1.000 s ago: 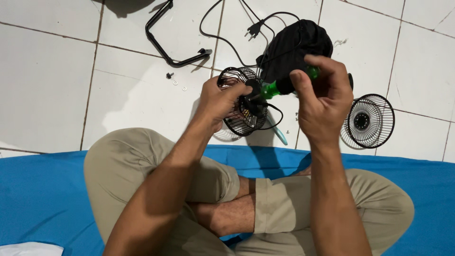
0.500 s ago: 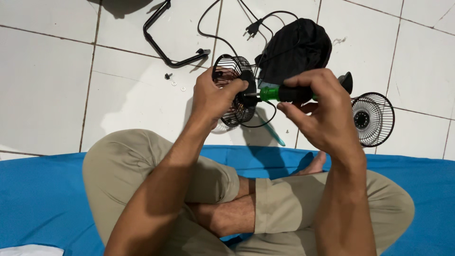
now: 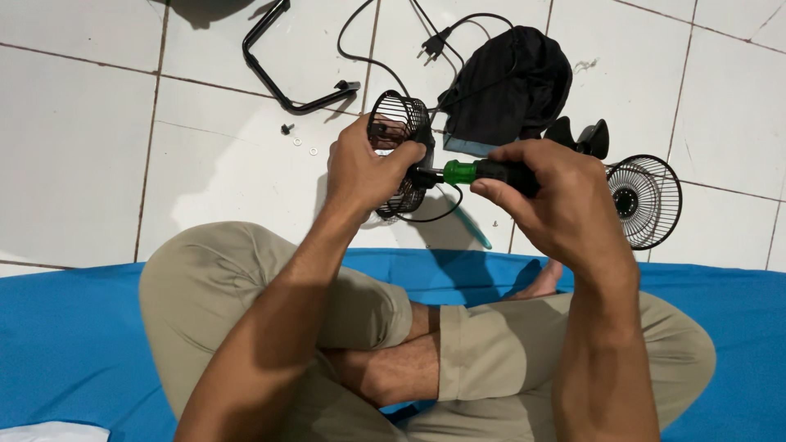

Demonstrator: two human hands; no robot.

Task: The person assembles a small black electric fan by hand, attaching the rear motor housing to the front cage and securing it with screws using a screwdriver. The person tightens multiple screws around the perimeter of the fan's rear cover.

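Head view: screwdriver (image 3: pixel 485 172) now level against fan cage (image 3: pixel 399 135).

Both hands (image 3: pixel 364 173) (image 3: pixel 557 205) raised, fingers curled

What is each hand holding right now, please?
Left hand: closed on the black wire fan guard.
Right hand: closed on the green-and-black screwdriver.
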